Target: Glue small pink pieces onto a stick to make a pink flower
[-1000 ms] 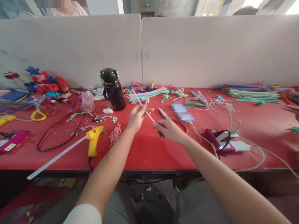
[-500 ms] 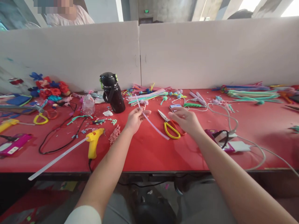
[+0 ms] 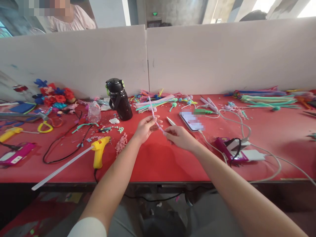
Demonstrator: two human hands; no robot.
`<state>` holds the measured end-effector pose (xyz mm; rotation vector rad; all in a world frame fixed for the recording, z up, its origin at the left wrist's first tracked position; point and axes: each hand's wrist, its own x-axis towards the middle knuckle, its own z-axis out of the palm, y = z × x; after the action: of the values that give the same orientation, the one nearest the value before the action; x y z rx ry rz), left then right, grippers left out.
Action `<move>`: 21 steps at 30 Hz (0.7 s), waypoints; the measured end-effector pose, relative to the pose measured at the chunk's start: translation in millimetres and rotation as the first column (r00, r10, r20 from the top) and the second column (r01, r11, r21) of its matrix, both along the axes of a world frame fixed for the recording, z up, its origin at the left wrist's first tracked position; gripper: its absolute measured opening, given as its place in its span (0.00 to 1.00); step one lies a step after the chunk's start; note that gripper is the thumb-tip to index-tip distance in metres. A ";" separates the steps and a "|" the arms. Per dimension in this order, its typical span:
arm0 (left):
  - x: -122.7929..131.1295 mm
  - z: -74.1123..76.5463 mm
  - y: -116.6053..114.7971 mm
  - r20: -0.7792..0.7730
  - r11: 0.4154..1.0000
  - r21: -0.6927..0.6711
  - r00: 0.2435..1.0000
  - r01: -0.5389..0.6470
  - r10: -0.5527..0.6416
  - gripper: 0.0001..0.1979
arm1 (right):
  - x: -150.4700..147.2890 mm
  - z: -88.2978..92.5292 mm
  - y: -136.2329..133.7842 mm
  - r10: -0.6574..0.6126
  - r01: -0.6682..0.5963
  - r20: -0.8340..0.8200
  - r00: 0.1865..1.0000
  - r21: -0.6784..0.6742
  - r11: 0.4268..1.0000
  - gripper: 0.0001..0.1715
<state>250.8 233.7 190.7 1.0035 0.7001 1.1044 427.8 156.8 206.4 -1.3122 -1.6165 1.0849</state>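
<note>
A thin lilac pipe cleaner (image 3: 151,106) is pinched between the thumb and fingers of my left hand (image 3: 146,127), its upper end pointing up and away. Its lower part runs to my right hand (image 3: 179,136), whose thumb and fingertips are closed on it. Beyond my right hand, the blades of the scissors (image 3: 171,121) show; the handles are hidden behind the hand. A phone (image 3: 191,121) with a lit screen lies just past my right hand. Small pink cut pieces (image 3: 121,144) lie in a heap beside my left forearm.
A yellow glue gun (image 3: 99,151) with a long glue stick lies left. A black bottle (image 3: 120,100) stands behind it. Pipe cleaner bundles (image 3: 155,102) line the back, before a white partition (image 3: 222,56). A purple power strip (image 3: 230,149) and cables lie right. Another person sits beyond the partition.
My right hand has moved left and down from beside the phone to the pipe cleaner's lower part, closing on it. It now covers the scissor handles, and the phone is uncovered.
</note>
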 end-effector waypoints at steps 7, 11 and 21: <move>3.4 -9.6 -1.6 -0.252 0.979 0.202 0.967 0.032 0.020 0.19 | 8.0 -7.7 8.0 -0.161 0.169 -0.098 0.982 0.080 0.982 0.22; 2.6 -11.2 -5.2 -0.282 0.964 0.246 0.959 0.102 -0.029 0.18 | 9.7 -9.7 11.2 -0.189 0.209 -0.168 0.967 0.110 0.972 0.28; 7.4 -5.6 -12.3 -0.222 0.958 0.224 0.967 0.176 -0.126 0.20 | -8.2 -15.7 4.5 -0.139 0.155 -0.190 0.972 0.073 0.985 0.23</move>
<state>258.2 221.4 185.1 1.3739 0.6505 0.9741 419.6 161.3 190.7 -1.2159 -1.3922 1.0026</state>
